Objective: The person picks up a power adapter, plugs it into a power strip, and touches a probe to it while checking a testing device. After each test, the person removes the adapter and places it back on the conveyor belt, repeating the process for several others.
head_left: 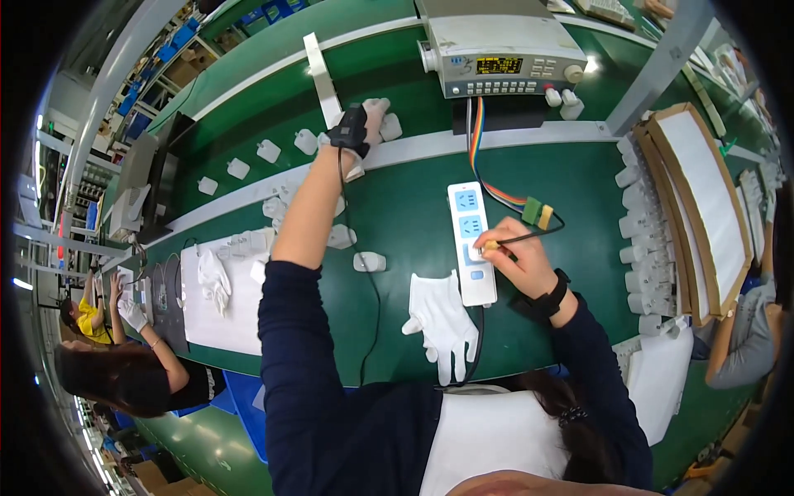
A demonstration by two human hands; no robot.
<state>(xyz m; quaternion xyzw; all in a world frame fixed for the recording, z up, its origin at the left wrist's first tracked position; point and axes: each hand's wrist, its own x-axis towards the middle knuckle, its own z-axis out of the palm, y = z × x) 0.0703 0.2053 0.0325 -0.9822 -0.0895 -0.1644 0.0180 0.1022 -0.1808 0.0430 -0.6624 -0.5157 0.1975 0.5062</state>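
My left hand, with a black strapped device on its wrist, reaches to the ledge at the back of the bench. Its curled fingers are at a white power adapter; the grip is partly hidden. Between the fingertips of my right hand is a tan cable connector with a black lead. That hand is over the white power strip with blue socket faces. A green terminal block joins the lead to multicoloured wires. Beside the strip lies a white glove.
A grey bench instrument stands at the back. Several white adapters line the ledge; others are stacked at right beside cardboard trays. One adapter lies mid-bench. A co-worker sits at left.
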